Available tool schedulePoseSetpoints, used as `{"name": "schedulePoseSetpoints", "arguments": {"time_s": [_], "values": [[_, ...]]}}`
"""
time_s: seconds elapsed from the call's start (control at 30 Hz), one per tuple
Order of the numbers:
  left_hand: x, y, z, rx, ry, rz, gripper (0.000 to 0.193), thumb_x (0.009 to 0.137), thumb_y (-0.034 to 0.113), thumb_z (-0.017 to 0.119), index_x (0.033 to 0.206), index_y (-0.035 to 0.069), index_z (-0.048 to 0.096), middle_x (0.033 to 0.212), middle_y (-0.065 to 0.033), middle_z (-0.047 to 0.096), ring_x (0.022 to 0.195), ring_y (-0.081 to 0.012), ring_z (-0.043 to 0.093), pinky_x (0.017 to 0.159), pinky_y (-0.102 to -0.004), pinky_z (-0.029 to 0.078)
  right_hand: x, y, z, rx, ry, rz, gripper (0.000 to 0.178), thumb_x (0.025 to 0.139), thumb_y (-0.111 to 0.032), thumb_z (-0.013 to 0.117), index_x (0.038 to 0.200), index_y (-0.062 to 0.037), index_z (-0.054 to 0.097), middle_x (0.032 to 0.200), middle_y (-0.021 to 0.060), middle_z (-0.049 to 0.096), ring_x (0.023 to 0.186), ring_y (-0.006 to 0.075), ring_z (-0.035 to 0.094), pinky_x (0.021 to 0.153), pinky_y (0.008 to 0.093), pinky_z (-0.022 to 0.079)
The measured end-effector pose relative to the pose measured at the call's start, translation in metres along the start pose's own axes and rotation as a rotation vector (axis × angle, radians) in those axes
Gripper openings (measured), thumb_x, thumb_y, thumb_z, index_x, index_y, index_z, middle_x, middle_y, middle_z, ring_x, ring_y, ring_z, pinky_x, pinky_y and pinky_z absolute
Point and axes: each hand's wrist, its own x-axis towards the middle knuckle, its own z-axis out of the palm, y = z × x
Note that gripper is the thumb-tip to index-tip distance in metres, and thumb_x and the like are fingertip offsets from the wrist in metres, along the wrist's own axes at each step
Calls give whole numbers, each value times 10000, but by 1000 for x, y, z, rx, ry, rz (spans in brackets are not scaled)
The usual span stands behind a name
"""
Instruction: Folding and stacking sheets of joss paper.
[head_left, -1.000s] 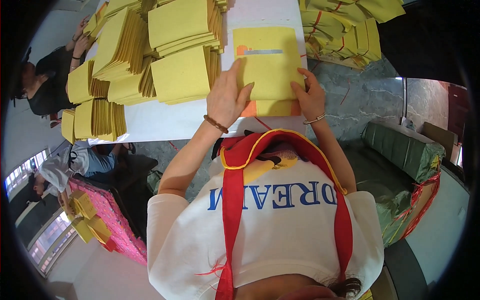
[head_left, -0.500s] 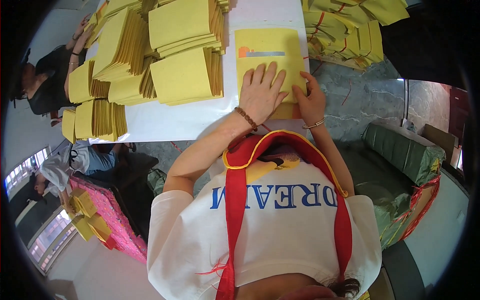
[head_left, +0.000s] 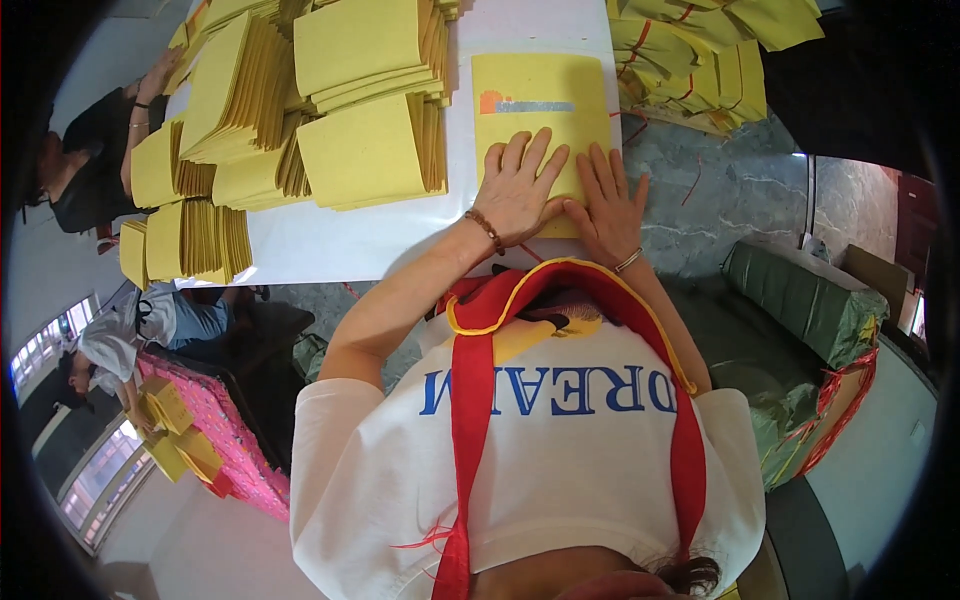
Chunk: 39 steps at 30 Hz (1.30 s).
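A yellow paper sheet (head_left: 537, 78) with an orange and grey-blue print near its far edge lies on the white-topped table (head_left: 350, 245), right in front of me. I cannot tell if it is one sheet or a stack. My left hand (head_left: 520, 185) rests flat on its middle, fingers spread. Beside it, my right hand (head_left: 608, 208) lies flat on the sheet's near right part, fingers stretched out. The two thumbs meet or nearly meet. Neither hand grips anything. To the left stand piles of folded yellow paper (head_left: 365, 150), and the hands cover the sheet's near part.
Bundles of yellow paper (head_left: 690, 85) tied with red cord sit beyond the table's right edge. Green wrapped packages (head_left: 805, 300) are at right. A person in black (head_left: 95, 160) reaches to the far-left piles; another (head_left: 130, 335) works at a pink-covered table (head_left: 225, 415).
My right hand has moved from the sheet's right edge inward onto its surface, and its fingers have flattened and straightened. My left hand has stayed almost in place.
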Motion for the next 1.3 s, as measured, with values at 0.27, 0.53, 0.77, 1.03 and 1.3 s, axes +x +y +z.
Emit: {"name": "schedulePoseSetpoints", "arguments": {"time_s": [0.27, 0.53, 0.77, 1.03, 1.3], "values": [[-1, -3, -4, 244, -25, 213, 691, 729, 434, 614, 1261, 30, 437, 1249, -242, 425, 1096, -371, 419, 838, -455, 369, 5, 25, 0, 884, -72, 79, 500, 951, -360, 293, 1329, -42, 371, 1412, 108, 320, 1317, 288, 255, 1063, 445, 175], [13, 2, -23, 302, -108, 174, 550, 712, 203, 607, 1188, -34, 468, 1119, -230, 535, 976, -320, 542, 757, -345, 464, -13, 0, -13, 1131, 380, 409, 457, 954, -281, 348, 1324, -13, 357, 1336, 136, 390, 1198, 245, 400, 1011, 337, 287], [-36, -44, -137, 221, 494, 119, 479, 689, 30, 537, 1168, 24, 544, 1123, -138, 578, 989, -261, 556, 797, -361, 455, -26, 15, 15, 1159, 247, 422, 504, 878, -85, 517, 1345, -44, 331, 1314, 125, 411, 1057, 204, 502, 883, 298, 413], [-109, -137, -83, 271, 32, -144, 629, 685, 24, 589, 1284, 155, 446, 1232, -67, 514, 1092, -247, 497, 863, -366, 415, -13, 24, 17, 980, 75, 358, 392, 854, -95, 559, 1232, -27, 483, 1125, 88, 527, 977, 145, 532, 833, 261, 428], [-105, -133, -85, 222, -188, -115, 621, 769, 363, 591, 1311, 136, 392, 1309, -112, 413, 1217, -296, 362, 981, -455, 304, -15, 24, 19, 1037, 118, 405, 366, 847, -96, 573, 1202, -30, 515, 1080, 68, 538, 938, 133, 530, 822, 250, 423]]}}
